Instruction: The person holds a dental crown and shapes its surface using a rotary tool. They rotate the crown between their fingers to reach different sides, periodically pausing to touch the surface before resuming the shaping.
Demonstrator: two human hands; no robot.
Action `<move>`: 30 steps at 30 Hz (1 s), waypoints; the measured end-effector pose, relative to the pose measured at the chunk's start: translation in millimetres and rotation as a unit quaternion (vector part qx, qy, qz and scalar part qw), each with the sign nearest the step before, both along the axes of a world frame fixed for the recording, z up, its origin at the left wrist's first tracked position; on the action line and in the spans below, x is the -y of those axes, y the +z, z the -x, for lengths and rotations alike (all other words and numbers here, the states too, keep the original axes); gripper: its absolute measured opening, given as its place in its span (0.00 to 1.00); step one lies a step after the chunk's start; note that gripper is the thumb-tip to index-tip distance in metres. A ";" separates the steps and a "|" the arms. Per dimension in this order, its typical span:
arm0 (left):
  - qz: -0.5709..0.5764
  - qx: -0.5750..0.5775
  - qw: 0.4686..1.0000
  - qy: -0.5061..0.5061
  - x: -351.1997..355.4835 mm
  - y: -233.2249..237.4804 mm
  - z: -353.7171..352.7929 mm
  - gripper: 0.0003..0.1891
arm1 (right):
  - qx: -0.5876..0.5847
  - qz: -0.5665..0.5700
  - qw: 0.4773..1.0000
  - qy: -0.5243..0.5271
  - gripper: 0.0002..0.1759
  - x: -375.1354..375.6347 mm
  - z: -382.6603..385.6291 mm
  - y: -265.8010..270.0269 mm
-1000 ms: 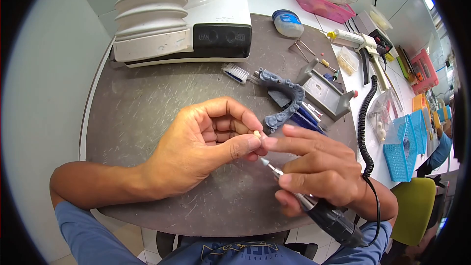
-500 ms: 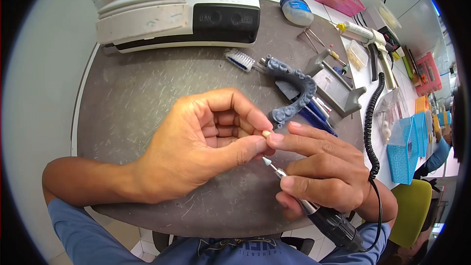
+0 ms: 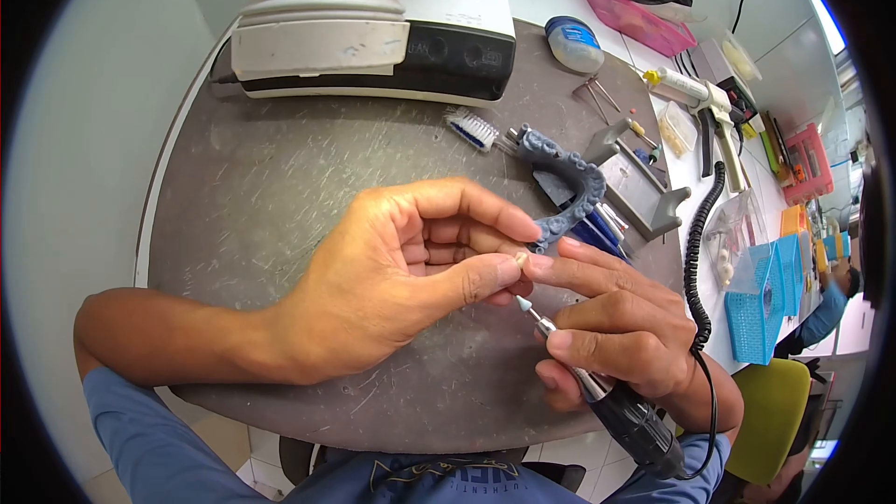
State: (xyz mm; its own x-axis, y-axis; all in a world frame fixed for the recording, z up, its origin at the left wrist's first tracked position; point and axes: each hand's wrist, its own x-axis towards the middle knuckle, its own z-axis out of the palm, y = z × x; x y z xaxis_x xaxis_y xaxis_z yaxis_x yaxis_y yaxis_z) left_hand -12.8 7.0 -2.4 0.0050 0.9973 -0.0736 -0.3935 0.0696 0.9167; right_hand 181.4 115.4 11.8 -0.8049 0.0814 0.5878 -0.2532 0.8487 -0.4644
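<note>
My left hand (image 3: pixel 392 271) is closed in a pinch on a small cream-coloured dental crown (image 3: pixel 521 259), partly hidden by the fingertips. In my right hand (image 3: pixel 625 317) lies a rotary handpiece (image 3: pixel 630 420) with a black body and metal neck. A pale blue pointed grinding tip (image 3: pixel 523 302) sits at its end, just below the crown and apart from it. My right index fingertip is at the crown's right side. Beyond the hands rests a grey dental arch model (image 3: pixel 569 182), its near end partly behind my left fingers.
A white brush (image 3: pixel 473 129) lies by the model. Right of it stand a grey handpiece rest (image 3: pixel 639 177) and a coiled black cord (image 3: pixel 698 271). A white machine with a hose (image 3: pixel 373 65) fills the back. Blue baskets (image 3: pixel 754 317) and a dispensing gun (image 3: pixel 714 103) line the right side; a co-worker's sleeve (image 3: pixel 821 317) shows beyond.
The view has shifted, so the table things appear farther left or right. My left index finger has lifted slightly off the crown, while thumb and right index fingertip stay at it.
</note>
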 end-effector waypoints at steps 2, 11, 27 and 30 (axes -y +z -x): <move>0.008 -0.006 1.000 -0.003 0.2 0.5 0.1 0.12 | 0.004 -0.004 1.000 0.002 0.12 -0.8 0.2 0.0; 0.028 -0.019 0.999 -0.008 2.1 6.2 0.7 0.11 | -0.001 -0.016 1.000 0.011 0.13 -1.3 1.1 -0.3; 0.038 -0.021 0.999 -0.013 3.2 7.3 -0.4 0.10 | -0.013 -0.006 1.000 -0.019 0.18 -6.7 -2.1 1.6; 0.041 -0.027 0.998 -0.024 2.7 8.5 0.1 0.10 | -0.017 0.000 1.000 -0.017 0.19 -6.3 -1.2 0.7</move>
State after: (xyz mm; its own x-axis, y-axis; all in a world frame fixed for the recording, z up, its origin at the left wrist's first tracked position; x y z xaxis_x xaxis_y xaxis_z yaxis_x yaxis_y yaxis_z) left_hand -13.0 4.3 6.1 0.0473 0.9865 -0.1567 -0.3379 0.1635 0.9269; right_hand 182.6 121.7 12.5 -0.7808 0.1077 0.6155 -0.2410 0.8569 -0.4557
